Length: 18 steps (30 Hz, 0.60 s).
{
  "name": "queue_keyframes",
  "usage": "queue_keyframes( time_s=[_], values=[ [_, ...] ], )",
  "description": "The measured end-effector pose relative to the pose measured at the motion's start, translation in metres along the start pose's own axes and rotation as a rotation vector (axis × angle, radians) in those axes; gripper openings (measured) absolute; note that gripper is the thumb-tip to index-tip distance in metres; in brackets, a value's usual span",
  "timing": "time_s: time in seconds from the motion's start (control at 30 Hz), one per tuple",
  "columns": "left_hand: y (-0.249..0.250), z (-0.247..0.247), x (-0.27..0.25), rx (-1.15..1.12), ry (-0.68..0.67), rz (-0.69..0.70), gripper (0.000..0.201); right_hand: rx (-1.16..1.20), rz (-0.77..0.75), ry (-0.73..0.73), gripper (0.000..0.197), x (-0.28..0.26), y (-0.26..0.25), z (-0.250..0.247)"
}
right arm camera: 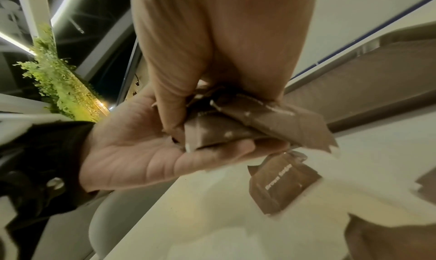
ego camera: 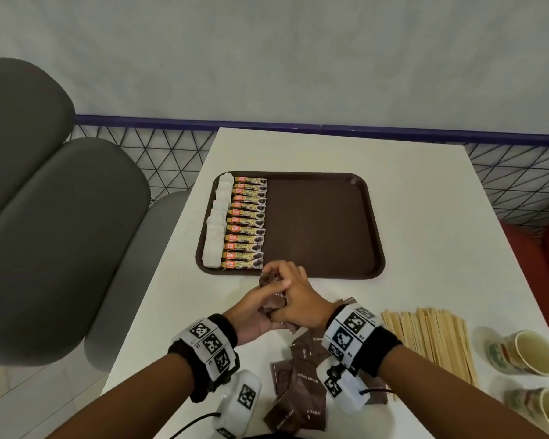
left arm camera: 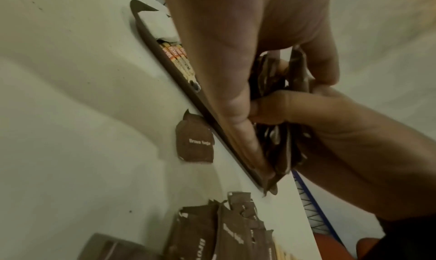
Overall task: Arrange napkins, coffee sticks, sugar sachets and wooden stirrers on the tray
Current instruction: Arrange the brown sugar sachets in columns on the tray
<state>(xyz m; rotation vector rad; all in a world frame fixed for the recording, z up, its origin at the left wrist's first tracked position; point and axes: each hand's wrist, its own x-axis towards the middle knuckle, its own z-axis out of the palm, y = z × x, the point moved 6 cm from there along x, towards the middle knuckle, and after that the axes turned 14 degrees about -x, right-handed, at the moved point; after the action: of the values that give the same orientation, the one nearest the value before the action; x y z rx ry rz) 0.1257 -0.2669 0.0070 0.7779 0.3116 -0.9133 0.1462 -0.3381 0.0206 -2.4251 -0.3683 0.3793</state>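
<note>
Both hands (ego camera: 278, 299) clutch brown sugar sachets (ego camera: 274, 301).

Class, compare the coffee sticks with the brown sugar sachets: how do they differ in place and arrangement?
The coffee sticks lie on the tray in one neat column; the brown sugar sachets lie scattered on the table, off the tray. The sticks are untouched; both hands hold some sachets. Both are small packets.

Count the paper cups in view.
2. Both stand at the right side of the table, right of the wooden stirrers: the far cup and the near cup, which the frame edge cuts. Others may be out of frame.
</note>
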Motion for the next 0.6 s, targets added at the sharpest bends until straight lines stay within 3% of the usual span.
queue_keyframes(
  time_s=[0.13,0.23,0.3,0.4,0.6],
  values=[
    [0.0,-0.005,-0.001,-0.034,-0.014,-0.016,0.031,0.069,0.049,-0.017,0.094,-0.005,0.002,0.001],
    [0.002,-0.015,0.0,-0.033,0.063,0.011,0.015,0.18,0.052,-0.091,0.112,-0.008,0.005,0.002],
    [0.002,-0.021,0.001,-0.033,0.095,0.024,0.014,0.313,0.048,-0.161,0.116,-0.009,0.007,0.007],
    [-0.001,-0.023,0.002,-0.058,0.089,0.03,0.026,0.569,0.08,-0.155,0.097,-0.011,0.005,0.007],
    [-0.007,-0.017,0.003,-0.057,0.07,0.003,0.03,0.982,0.19,0.061,0.07,-0.005,0.008,0.002]
  ],
)
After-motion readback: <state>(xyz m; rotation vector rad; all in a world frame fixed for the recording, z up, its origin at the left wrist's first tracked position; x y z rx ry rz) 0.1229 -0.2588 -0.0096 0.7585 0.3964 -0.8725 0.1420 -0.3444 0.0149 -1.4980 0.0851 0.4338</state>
